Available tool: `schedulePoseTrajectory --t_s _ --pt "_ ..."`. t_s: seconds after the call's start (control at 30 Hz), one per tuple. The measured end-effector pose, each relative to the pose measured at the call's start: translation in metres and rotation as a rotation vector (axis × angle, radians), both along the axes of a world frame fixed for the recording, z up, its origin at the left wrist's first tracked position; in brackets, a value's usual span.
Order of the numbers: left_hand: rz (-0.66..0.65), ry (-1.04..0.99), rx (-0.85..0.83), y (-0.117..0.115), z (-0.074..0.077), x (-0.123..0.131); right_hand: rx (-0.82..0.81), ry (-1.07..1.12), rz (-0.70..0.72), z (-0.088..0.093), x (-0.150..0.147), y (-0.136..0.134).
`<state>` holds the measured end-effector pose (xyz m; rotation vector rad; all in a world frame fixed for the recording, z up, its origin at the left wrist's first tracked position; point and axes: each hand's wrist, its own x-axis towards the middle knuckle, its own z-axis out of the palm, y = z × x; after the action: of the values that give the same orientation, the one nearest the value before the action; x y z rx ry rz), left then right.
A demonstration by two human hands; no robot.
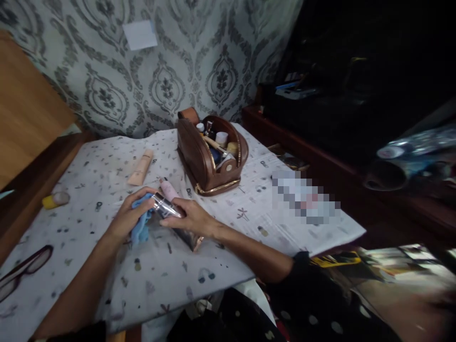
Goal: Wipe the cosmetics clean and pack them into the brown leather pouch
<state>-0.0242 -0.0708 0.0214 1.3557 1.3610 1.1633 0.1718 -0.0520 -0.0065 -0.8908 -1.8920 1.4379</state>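
My right hand (pixel 194 218) is closed around a shiny silver tube (pixel 167 207), whose darker, flat end sticks out below my palm. My left hand (pixel 131 213) pinches a light blue cloth (pixel 141 230) against the tube's upper end. Just behind the tube, a pink tube (pixel 168 189) lies on the patterned cloth cover (pixel 228 256). Farther back is a beige squeeze tube (pixel 141 168). To the right of it stands a brown toiletry bag (pixel 195 156), unzipped, with several bottles, jars and a wooden-handled item inside.
Eyeglasses (pixel 26 268) and a small yellow-and-clear bottle (pixel 55 200) lie at the left. A pixelated item (pixel 304 197) rests near the right edge of the table. Patterned wallpaper (pixel 166 88) rises behind, with dark furniture (pixel 338 95) at the right.
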Motion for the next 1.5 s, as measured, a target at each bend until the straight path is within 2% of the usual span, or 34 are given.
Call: schedulePoseTrajectory --t_s 0.07,0.13,0.27,0.37,0.43,0.5,0.63,0.87,1.03,1.27,1.37,1.5 --pt "0.022 -0.057 -0.007 0.003 -0.004 -0.001 0.038 -0.009 -0.006 -0.002 0.0 0.0" --pt "0.056 -0.116 -0.024 0.005 -0.007 -0.003 -0.037 0.046 0.038 -0.003 0.0 0.001" --pt "0.133 -0.225 -0.005 0.007 -0.008 -0.007 -0.452 0.184 0.067 -0.001 0.0 0.002" --pt "0.11 -0.29 -0.004 0.006 -0.004 -0.008 -0.761 0.305 0.084 0.003 0.001 0.003" --pt "0.091 -0.307 0.007 0.005 -0.003 -0.008 -0.902 0.371 0.155 0.004 0.0 0.003" --pt "0.075 -0.307 0.021 0.005 -0.002 -0.008 -0.977 0.41 0.217 0.004 0.0 0.002" --pt "0.082 -0.294 0.04 0.007 -0.003 -0.009 -0.919 0.475 0.215 0.003 0.002 0.001" --pt "0.062 -0.293 0.04 0.008 -0.005 -0.012 -0.789 0.424 0.156 0.0 0.002 0.005" --pt "0.053 -0.307 0.042 0.008 -0.004 -0.012 -0.8 0.398 0.145 -0.003 0.001 0.006" --pt "0.055 -0.309 0.036 0.006 -0.003 -0.012 -0.72 0.351 0.108 0.005 0.003 0.004" --pt "0.052 -0.308 0.054 0.005 -0.003 -0.012 -0.753 0.375 0.145 0.006 0.003 0.003" --pt "0.038 -0.329 0.102 0.006 -0.001 -0.014 -0.91 0.493 0.258 0.003 0.001 0.001"
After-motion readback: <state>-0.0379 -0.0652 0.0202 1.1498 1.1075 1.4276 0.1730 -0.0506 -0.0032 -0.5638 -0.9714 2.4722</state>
